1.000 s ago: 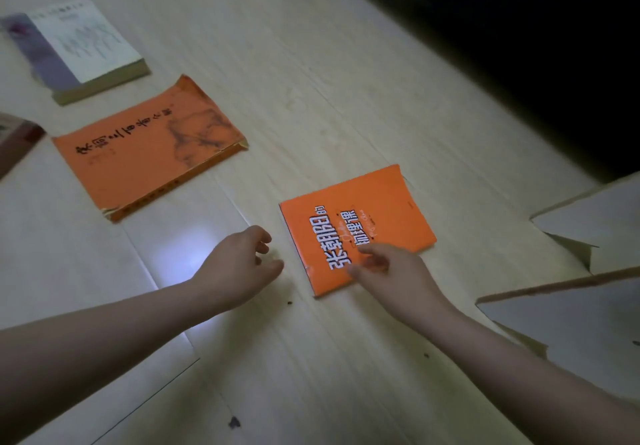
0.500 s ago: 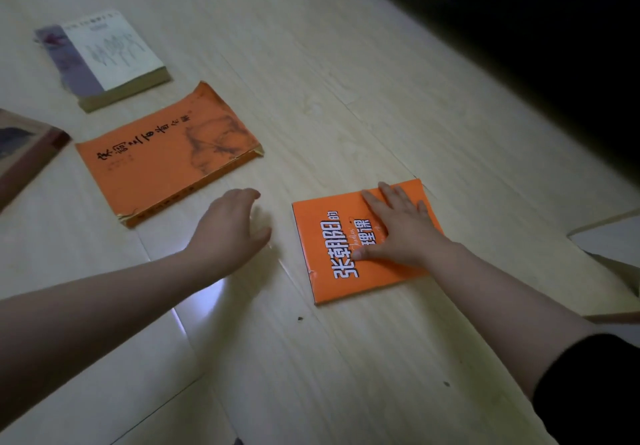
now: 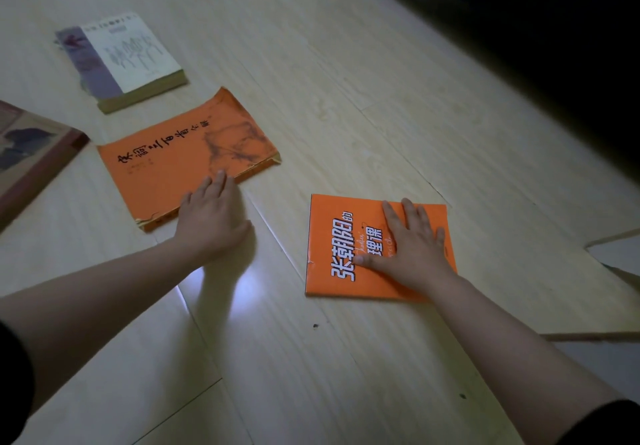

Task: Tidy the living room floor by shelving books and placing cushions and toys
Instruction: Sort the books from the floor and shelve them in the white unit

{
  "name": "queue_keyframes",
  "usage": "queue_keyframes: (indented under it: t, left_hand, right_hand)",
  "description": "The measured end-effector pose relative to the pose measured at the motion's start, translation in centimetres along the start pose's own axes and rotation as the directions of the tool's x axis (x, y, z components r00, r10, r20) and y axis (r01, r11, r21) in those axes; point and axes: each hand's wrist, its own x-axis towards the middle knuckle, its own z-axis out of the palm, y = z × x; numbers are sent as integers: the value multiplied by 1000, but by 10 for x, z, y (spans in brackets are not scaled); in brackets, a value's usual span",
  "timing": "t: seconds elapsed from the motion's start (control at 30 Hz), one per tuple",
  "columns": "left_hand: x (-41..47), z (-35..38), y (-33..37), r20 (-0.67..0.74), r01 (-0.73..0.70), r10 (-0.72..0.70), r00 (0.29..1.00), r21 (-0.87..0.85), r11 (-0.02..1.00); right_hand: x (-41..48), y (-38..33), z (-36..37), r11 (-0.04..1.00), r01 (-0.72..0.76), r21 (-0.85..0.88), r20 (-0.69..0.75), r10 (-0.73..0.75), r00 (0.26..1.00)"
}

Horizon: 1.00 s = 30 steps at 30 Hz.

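Pressing flat on the small orange book, the right hand is lying with fingers spread; the left hand (fingers straight too) is touching the worn orange book at its near edge, both books lying on the floor.

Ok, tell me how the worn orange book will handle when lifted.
The worn orange book looks like a soft paperback, so it probably flexes and weighs little. Its frayed corners may tear further if pulled. Flat on the smooth floor, it should slide easily.
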Motion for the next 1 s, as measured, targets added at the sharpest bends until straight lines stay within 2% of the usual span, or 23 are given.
queue_keyframes:
  t: [0.2,0.33,0.43,0.47,0.53,0.6,0.7,0.8,0.87,1.0]
  left_hand:
    - [-42,9,7,51,-123,123,991,-11,992]
    - [-71,16,8,102,-298,297,949,-4,954]
    - [-92,20,8,146,-414,415,898,-34,909]
    - [-97,20,8,156,-438,441,884,-58,897]
    - [-105,19,7,163,-474,481,861,-84,877]
    - [-107,14,10,196,-452,464,864,-103,886]
    - [-107,4,20,245,-359,391,887,-163,919]
    - [-110,4,33,224,-294,339,914,-210,932]
    - [-106,7,39,216,-201,266,940,-280,939]
    - [-72,3,42,237,26,39,971,-267,963]
  right_hand:
    - [-18,-1,1,992,-129,5,-26,129,991]
    - [-35,3,-8,964,-249,-89,-30,247,968]
    - [-48,10,-21,909,-295,-294,77,330,941]
    - [-52,15,-22,906,-285,-314,123,336,934]
    - [-62,27,-16,950,-227,-216,177,267,947]
    - [-71,35,-8,984,-173,-37,143,176,974]
    - [-73,39,-4,985,-167,46,82,163,983]
    - [-73,46,-7,952,-242,188,129,221,967]
    - [-79,50,-7,937,-212,279,182,166,969]
    - [-95,51,-18,797,-160,583,248,13,969]
